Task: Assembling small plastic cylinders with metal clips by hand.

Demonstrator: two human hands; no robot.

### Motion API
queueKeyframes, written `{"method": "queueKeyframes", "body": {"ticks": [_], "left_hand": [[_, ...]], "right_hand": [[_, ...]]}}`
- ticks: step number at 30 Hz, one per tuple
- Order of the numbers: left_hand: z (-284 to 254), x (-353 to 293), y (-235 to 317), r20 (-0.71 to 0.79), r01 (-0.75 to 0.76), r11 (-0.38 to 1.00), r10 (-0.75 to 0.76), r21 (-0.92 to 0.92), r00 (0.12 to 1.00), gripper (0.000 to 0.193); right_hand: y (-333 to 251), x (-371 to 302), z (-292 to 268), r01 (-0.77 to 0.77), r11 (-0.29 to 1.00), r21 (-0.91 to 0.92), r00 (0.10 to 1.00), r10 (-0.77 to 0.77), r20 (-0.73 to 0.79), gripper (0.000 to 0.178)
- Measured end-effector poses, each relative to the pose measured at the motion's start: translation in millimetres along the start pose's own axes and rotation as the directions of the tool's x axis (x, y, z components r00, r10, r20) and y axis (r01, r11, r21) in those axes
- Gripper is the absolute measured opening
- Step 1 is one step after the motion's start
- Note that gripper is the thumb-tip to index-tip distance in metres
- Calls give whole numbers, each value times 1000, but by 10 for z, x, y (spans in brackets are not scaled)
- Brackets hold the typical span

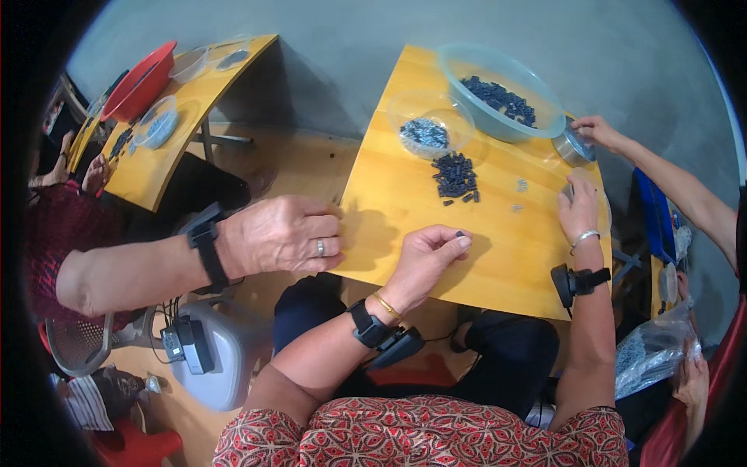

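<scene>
My left hand is over the front of the yellow table, thumb and fingers pinched on a small black plastic piece. My right hand rests at the table's right side, its fingers curled downward; what they hold, if anything, is hidden. Ahead of my left hand lies a pile of small black plastic pieces. Two little clusters of tiny pale parts lie between that pile and my right hand. Behind the pile stands a clear plastic bowl holding shiny small parts.
A large pale-blue basin with many black pieces stands at the back. Another person's hand touches a metal tin at the right. A ringed hand reaches in from the left. A second table carries a red basin.
</scene>
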State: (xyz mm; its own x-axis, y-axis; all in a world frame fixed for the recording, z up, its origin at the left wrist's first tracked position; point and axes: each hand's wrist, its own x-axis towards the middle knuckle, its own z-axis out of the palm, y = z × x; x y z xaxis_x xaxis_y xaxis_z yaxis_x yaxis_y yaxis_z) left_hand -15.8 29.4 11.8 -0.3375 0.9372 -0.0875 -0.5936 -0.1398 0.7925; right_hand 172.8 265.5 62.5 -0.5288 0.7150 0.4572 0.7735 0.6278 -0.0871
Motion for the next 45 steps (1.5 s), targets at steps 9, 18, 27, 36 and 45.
{"method": "queueKeyframes", "body": {"ticks": [9, 18, 27, 36, 45], "left_hand": [[48, -171, -67, 277, -161, 937, 73, 310, 958, 3], [263, -541, 138, 819, -87, 947, -219, 310, 531, 8], [268, -633, 293, 889, -39, 945, -291, 324, 353, 8], [172, -562, 286, 863, 9, 936, -329, 352, 383, 7], [160, -469, 233, 811, 140, 930, -365, 340, 457, 8]], "right_hand": [[-930, -421, 16, 170, 802, 573, 974, -226, 28, 22], [-1737, -297, -20, 508, 581, 636, 729, -683, 42, 34], [-2541, -350, 111, 728, 352, 588, 429, -903, 10, 40], [-2269, -669, -19, 613, 603, 511, 554, -789, 266, 18], [-1500, -789, -203, 87, 991, 105, 849, -129, 513, 27]]}}
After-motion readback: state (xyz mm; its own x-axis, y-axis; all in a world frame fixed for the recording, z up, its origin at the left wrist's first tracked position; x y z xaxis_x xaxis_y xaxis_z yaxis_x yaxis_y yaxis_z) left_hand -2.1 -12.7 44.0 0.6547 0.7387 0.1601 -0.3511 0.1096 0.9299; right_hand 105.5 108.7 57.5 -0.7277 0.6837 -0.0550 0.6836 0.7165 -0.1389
